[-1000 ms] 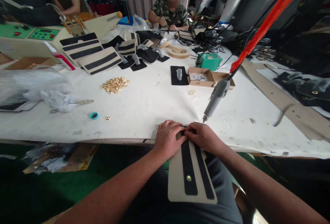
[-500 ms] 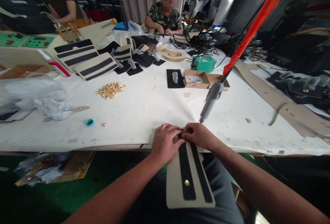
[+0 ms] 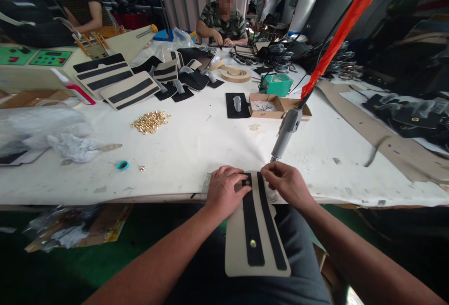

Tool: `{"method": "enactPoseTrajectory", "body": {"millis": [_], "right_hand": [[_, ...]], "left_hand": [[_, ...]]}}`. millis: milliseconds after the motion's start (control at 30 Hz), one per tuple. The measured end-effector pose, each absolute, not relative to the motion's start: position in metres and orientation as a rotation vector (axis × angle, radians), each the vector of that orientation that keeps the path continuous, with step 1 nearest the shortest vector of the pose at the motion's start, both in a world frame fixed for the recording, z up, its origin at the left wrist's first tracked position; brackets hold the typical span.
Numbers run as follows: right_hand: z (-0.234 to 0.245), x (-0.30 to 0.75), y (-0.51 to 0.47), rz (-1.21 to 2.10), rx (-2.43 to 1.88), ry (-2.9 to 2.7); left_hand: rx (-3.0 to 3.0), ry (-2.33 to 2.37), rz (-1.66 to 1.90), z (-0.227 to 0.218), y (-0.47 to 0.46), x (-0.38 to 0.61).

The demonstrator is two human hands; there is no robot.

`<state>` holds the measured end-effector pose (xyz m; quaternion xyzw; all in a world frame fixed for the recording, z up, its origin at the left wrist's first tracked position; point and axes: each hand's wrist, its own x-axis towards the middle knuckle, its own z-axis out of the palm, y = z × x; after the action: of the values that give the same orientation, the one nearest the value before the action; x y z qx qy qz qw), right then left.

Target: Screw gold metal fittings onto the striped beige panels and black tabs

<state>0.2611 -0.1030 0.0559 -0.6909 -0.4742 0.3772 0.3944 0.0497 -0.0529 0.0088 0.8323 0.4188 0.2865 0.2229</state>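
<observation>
A beige panel (image 3: 235,253) with two black strips lies partly over the table edge and partly above my lap. On the wider strip, a gold stud (image 3: 253,243) sits near the close end, and a small round metal spot (image 3: 247,182) shows at the far end. My left hand (image 3: 224,190) steadies the panel's far left side, thumb and fingers on either side of that spot. Just beyond the far right edge, my right hand (image 3: 287,184) is closed in a pinch; whatever its fingertips hold is hidden. A grey electric screwdriver (image 3: 286,133) hangs close behind it.
Gold hardware pieces (image 3: 150,122) are piled left of centre, near a teal ring (image 3: 122,165). An open cardboard box (image 3: 266,105) of small parts stands beyond the screwdriver. More striped panels (image 3: 129,90) lie at the far left. A co-worker (image 3: 224,19) sits opposite.
My right hand has moved right, off the wide strip to the panel's far right edge, uncovering the round spot. My left hand stays on the panel.
</observation>
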Motion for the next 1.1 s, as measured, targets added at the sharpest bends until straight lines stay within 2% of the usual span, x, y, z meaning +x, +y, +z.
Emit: {"method": "enactPoseTrajectory", "body": {"millis": [100, 167, 233, 400, 500, 733, 1100], "right_hand": [[0.055, 0.281, -0.104, 0.525, -1.757, -0.908], [0.051, 0.294, -0.092, 0.353, -1.673, -0.814], [0.046, 0.302, -0.072, 0.414, -1.566, -0.808], [0.043, 0.294, -0.029, 0.861, -1.421, -0.713], [0.053, 0.279, -0.030, 0.852, -1.367, -0.650], [0.080, 0.237, -0.064, 0.886, -1.214, -0.880], [0.062, 0.199, -0.063, 0.848, -1.132, -0.924]], "left_hand": [[2.281, 1.157, 0.787, 0.009, -0.053, 0.050], [2.277, 1.157, 0.791, 0.009, -0.053, 0.050], [2.279, 1.158, 0.794, 0.009, -0.053, 0.050], [2.286, 1.158, 0.790, 0.008, -0.054, 0.051], [2.293, 1.143, 0.797, 0.007, -0.054, 0.051], [2.298, 1.151, 0.789, 0.013, -0.054, 0.051], [2.302, 1.127, 0.803, 0.009, -0.055, 0.050]]}}
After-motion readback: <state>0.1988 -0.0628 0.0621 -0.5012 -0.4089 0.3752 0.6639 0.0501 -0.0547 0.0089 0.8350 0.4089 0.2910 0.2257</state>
